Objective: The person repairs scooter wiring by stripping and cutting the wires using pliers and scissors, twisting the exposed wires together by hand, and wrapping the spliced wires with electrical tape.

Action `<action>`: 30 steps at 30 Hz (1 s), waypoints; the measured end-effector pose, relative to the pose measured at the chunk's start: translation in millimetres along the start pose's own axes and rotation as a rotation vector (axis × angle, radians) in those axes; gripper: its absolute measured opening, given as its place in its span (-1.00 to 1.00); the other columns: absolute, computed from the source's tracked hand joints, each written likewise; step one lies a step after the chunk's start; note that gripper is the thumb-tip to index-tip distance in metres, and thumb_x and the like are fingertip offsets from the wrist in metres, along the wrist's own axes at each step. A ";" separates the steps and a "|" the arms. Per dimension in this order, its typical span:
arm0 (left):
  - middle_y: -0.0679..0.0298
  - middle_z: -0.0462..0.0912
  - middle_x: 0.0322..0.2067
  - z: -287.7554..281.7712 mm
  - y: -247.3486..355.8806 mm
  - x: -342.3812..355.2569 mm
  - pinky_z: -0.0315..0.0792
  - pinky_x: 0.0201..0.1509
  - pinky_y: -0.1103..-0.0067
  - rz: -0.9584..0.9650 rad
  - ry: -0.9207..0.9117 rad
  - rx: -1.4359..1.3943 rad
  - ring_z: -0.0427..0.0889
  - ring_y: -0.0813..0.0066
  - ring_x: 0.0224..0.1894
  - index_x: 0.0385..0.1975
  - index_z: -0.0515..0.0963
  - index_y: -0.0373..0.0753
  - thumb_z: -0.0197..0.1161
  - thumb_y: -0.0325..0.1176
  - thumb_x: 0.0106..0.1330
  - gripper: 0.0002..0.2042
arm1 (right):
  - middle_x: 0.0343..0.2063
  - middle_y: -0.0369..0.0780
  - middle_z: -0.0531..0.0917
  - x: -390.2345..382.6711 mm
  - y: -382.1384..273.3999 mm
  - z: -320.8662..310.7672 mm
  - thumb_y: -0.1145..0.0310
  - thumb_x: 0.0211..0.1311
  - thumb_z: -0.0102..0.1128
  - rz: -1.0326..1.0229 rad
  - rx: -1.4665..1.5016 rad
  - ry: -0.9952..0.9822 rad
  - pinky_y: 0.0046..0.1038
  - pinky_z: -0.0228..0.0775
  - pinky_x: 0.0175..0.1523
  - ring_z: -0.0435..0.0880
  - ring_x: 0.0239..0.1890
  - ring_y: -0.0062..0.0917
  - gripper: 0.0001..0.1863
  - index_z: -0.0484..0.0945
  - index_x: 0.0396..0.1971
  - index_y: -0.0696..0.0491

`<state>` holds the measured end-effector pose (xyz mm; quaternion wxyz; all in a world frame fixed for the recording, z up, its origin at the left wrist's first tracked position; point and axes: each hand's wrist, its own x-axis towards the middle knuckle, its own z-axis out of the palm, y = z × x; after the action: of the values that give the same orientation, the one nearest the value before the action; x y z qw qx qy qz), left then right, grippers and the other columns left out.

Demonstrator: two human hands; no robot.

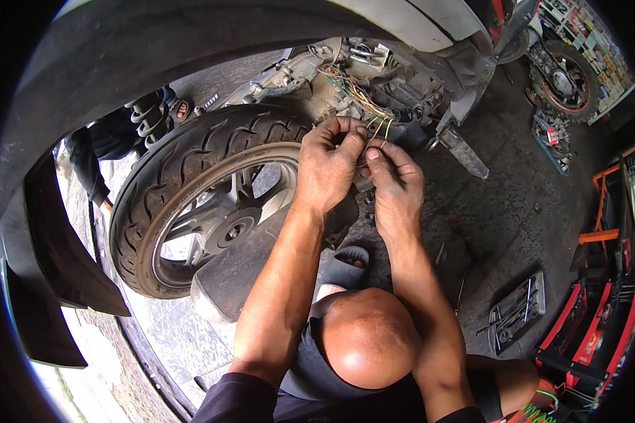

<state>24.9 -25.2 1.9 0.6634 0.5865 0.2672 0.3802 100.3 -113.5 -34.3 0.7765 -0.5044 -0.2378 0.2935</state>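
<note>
Both my hands meet over the exposed engine area of a motor scooter. My left hand [335, 158] is closed in a pinch, thumb against the fingers, on thin electrical wires. Close beside it, my right hand [395, 183] also pinches the thin wires between thumb and fingers. Yellowish wire ends [381, 127] stand up between the fingertips. They run back to a multicoloured wiring harness [360, 95] that lies across the greasy frame. To the left of my hands stands the rear wheel [212, 204] with its black treaded tyre.
A grey tray of tools [518, 314] lies on the dark floor at right, near a red and black toolbox [589, 331]. A blue parts tray [552, 141] sits farther off, by another motorcycle wheel [568, 77]. Scooter bodywork [190, 42] overhangs the top. Another person's dark sleeve [85, 166] shows at left.
</note>
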 end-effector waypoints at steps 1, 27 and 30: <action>0.30 0.68 -0.36 0.3 0.2 0.4 0.56 -0.31 0.61 0.035 0.012 0.040 0.60 0.62 -0.36 -0.18 0.60 -0.40 0.25 -0.42 0.44 -0.85 | -0.30 -0.35 0.68 0.3 -0.9 0.5 0.54 0.44 0.25 -0.005 -0.002 0.006 -0.67 0.42 -0.22 0.55 -0.32 -0.77 -0.80 0.64 0.00 0.20; 0.01 0.68 -0.24 21.3 -0.2 -27.9 0.54 -0.10 0.15 0.480 0.087 0.705 0.66 -0.11 -0.18 -0.10 0.62 -0.27 0.34 -0.44 0.25 -0.77 | -0.26 -0.03 0.77 14.6 -47.0 -21.8 0.39 0.39 0.29 -0.313 -0.732 -0.032 -0.36 0.59 -0.10 0.80 -0.24 -0.30 -0.81 0.68 -0.12 0.17; 0.05 0.68 -0.28 21.0 -2.5 -25.6 0.53 -0.10 0.18 0.507 0.111 0.703 0.63 -0.06 -0.19 -0.14 0.64 -0.27 0.35 -0.47 0.24 -0.80 | -0.25 0.00 0.76 14.7 -51.7 -20.5 0.40 0.39 0.28 -0.342 -0.796 -0.046 -0.29 0.61 -0.11 0.80 -0.23 -0.19 -0.82 0.66 -0.12 0.17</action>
<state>27.7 -58.2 0.6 0.2938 0.8023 0.2634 0.4479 135.6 -133.0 6.7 0.5536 -0.7110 -0.4297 0.0573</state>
